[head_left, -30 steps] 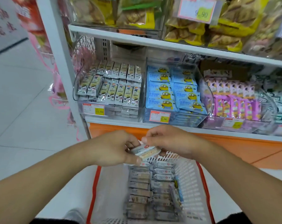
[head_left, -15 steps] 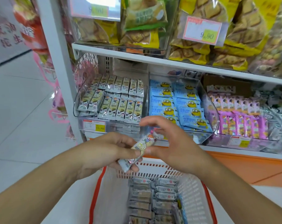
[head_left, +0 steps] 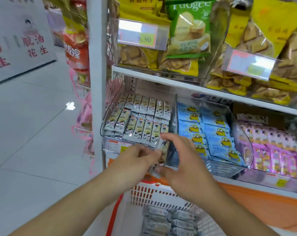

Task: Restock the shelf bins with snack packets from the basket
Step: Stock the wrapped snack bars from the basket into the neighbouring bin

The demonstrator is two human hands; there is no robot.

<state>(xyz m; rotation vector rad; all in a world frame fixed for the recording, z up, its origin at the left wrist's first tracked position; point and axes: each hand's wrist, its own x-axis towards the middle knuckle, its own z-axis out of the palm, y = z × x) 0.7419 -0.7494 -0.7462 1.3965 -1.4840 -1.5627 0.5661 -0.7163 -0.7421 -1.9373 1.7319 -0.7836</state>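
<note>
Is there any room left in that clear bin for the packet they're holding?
Little. The clear bin is packed in rows; both hands hold the packet at its front right corner, beside the blue packets. Some slack shows at the bin's left wall.

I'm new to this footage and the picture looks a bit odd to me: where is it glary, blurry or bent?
Head view: glare whitens the price tag on the upper clear bin and a spot on the floor; the shelf post and shelf edges lean from wide-angle distortion; the hands, left and right, and the snack packet they hold are softly blurred; the basket below is fairly sharp.
</note>
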